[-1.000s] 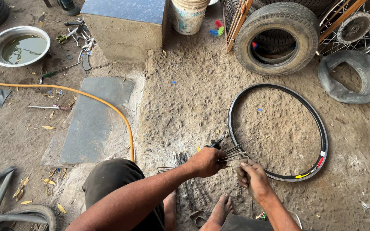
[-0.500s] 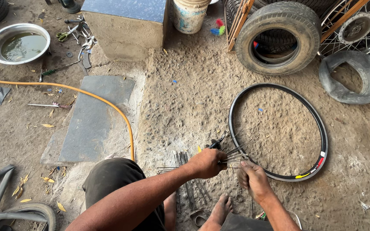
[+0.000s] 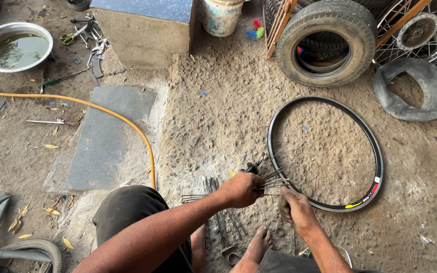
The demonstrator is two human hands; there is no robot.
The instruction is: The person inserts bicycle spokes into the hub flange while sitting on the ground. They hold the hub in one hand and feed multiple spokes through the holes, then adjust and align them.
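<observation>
Both hands, left (image 3: 241, 189) and right (image 3: 297, 211), grip spokes (image 3: 274, 179) over a rim (image 3: 375, 151) on gritty ground (image 3: 218, 111).

Daylit sandy dirt floor (image 3: 218, 101) with a grey stone slab (image 3: 107, 136).

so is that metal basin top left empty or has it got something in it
Not empty. The metal basin holds murky greenish liquid covering most of its bottom, with the shiny rim standing clear above it. It sits upright on the ground.
</observation>
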